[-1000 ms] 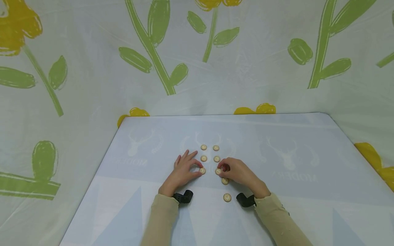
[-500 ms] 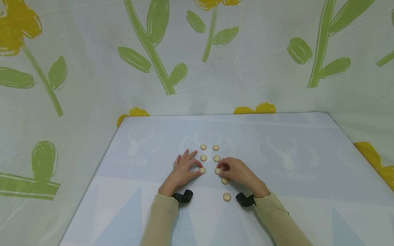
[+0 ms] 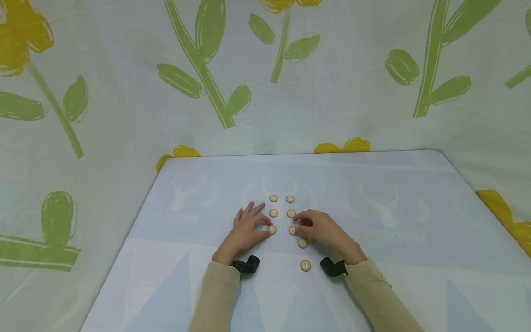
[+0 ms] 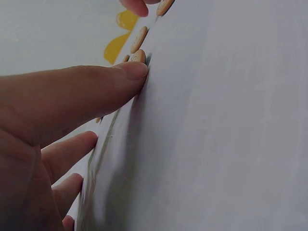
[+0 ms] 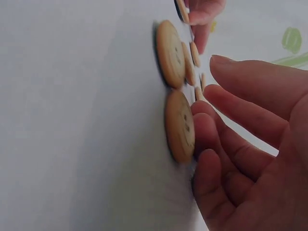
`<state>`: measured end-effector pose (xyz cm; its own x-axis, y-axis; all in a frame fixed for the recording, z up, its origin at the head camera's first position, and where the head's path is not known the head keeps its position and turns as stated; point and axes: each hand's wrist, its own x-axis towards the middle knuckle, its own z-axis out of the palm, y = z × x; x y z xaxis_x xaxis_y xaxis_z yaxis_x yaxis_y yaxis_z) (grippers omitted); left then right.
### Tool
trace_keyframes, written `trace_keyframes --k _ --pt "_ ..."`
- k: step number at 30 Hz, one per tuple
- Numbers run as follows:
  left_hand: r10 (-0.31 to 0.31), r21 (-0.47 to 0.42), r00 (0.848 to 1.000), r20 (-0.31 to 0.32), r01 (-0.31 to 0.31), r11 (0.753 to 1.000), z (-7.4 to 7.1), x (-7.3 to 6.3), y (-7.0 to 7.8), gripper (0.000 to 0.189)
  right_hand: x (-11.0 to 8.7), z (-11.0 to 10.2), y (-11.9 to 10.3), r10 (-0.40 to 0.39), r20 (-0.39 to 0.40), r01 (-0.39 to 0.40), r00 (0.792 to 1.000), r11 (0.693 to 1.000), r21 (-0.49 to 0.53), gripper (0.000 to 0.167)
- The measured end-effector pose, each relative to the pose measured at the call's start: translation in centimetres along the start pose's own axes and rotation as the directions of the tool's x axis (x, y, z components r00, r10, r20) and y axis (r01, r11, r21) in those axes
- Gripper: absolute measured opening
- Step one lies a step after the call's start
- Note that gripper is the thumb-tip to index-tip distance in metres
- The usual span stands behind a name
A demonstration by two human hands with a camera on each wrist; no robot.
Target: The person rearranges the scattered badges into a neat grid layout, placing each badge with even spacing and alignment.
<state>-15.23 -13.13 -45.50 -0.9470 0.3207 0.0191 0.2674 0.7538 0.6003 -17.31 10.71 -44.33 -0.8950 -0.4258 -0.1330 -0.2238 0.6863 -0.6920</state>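
Note:
Several round, pale wooden buttons lie in two columns on the table. My left hand (image 3: 244,233) pinches the nearest left-column button (image 3: 271,229) between thumb and index finger, the other fingers spread. In the left wrist view the thumb covers much of that button (image 4: 138,56). My right hand (image 3: 325,229) is over the right column, thumb and index finger apart beside a button (image 3: 292,230). Its remaining fingers are bent next to another button (image 3: 303,243), and the right wrist view shows them close beside a flat-lying button (image 5: 180,126).
Two buttons, one left (image 3: 274,213) and one right (image 3: 291,213), lie beyond the hands, with another pair farther off. A single button (image 3: 305,265) lies nearer, between the wrists. The pale table (image 3: 394,286) meets a flower-printed cloth (image 3: 332,101) at its back edge.
My right thumb and index finger have parted and come off the button they were holding, and that hand has lifted slightly. The left hand keeps its pinch in the same place.

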Motion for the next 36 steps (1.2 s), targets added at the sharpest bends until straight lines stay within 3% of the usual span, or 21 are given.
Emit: trace_keyframes --k 5,13,23,36 --pt "-0.001 -0.005 1.0 -0.002 0.001 1.0 0.0 0.0 0.0 0.014 -0.2 -0.7 0.4 0.033 -0.008 -0.033 0.999 0.999 -0.003 0.015" --pt "0.001 0.001 1.0 -0.006 -0.001 1.0 0.1 0.0 -0.2 0.014 -0.5 -2.0 1.0 0.021 0.041 -0.02 0.999 1.0 -0.004 0.016" --pt "0.011 0.002 1.0 -0.004 -0.011 1.0 0.1 -0.1 -0.3 0.015 -1.1 -2.3 1.3 -0.055 0.131 0.057 0.99 0.998 -0.01 0.02" --pt "0.007 0.0 1.0 -0.01 -0.007 1.0 0.1 -0.2 -0.3 0.015 -1.8 -2.4 2.2 -0.123 0.153 0.129 0.98 0.991 -0.027 0.026"
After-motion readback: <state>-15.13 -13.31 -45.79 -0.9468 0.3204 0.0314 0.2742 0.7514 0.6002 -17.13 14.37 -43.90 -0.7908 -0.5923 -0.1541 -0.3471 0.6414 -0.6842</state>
